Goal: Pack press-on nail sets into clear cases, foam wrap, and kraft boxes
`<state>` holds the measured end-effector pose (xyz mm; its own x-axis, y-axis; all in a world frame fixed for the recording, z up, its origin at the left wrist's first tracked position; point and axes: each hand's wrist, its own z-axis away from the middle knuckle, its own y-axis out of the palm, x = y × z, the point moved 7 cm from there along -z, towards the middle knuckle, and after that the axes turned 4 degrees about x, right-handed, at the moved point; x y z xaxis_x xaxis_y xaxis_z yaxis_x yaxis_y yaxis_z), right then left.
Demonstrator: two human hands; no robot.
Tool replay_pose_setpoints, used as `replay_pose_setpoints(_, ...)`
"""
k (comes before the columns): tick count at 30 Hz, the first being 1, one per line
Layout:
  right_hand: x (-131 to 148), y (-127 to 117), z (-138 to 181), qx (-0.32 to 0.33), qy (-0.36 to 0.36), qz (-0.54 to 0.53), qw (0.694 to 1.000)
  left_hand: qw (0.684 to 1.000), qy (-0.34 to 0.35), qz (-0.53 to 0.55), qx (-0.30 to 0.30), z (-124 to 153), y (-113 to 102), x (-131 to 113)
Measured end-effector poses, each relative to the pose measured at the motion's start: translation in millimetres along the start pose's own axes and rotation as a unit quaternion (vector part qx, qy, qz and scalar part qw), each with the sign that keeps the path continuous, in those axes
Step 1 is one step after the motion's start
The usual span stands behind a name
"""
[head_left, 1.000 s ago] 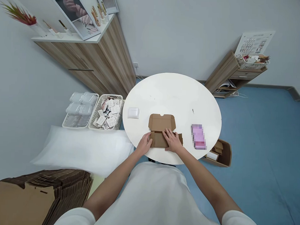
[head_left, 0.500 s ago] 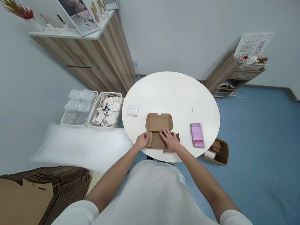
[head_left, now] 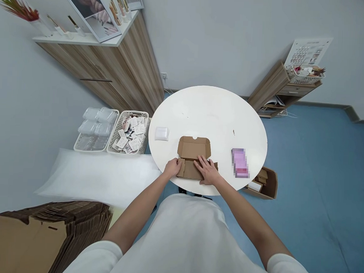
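A flat brown cardboard mailer box (head_left: 194, 149) lies partly unfolded at the near side of the round white table (head_left: 209, 109). My left hand (head_left: 173, 167) pinches the box's left side flap, which stands folded up. My right hand (head_left: 208, 171) lies flat with fingers spread on the box's bottom panel and presses it down. The box's lid panel points away from me. A small white packet (head_left: 161, 133) lies left of the box, and a pink blurred flat item (head_left: 240, 163) lies to its right.
Left of the table stand two white baskets, one with clear plastic cases (head_left: 95, 127), one with printed cards (head_left: 130, 136). White foam sheet (head_left: 99, 177) and a stack of flat cardboard (head_left: 53, 231) lie at near left. An open carton (head_left: 265, 183) sits on the blue floor at right.
My left hand has folded the box's left side flap up from flat. My right hand stays pressed on the bottom panel.
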<state>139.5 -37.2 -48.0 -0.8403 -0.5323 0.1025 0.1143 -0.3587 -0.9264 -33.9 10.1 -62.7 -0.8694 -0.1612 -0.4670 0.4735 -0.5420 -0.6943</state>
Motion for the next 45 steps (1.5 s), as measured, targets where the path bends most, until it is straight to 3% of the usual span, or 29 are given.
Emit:
replay_pose_setpoints(15,5,4,-1,0.005,0.022,-0.005,1.0,0.994,-0.014,-0.104,-0.011,-3,2,-13)
replay_pose_setpoints(23,8,1,-1,0.016,0.052,-0.028,0.998,0.995,0.03,-0.099,0.005,14,7,0)
replay_pose_setpoints(35,18,-1,0,0.014,0.097,-0.025,0.995,0.991,0.029,-0.133,-0.005,5,5,-3)
replay_pose_setpoints(38,15,-2,-2,0.013,0.098,-0.028,0.995,0.995,0.053,-0.082,0.0,10,6,0)
replay_pose_setpoints(41,11,-3,-6,0.01,0.098,-0.031,0.995,0.991,0.114,-0.055,-0.046,23,-4,0)
replay_pose_setpoints(45,7,-6,-9,-0.004,0.094,-0.032,0.995,0.952,0.248,-0.158,-0.081,40,-16,-19)
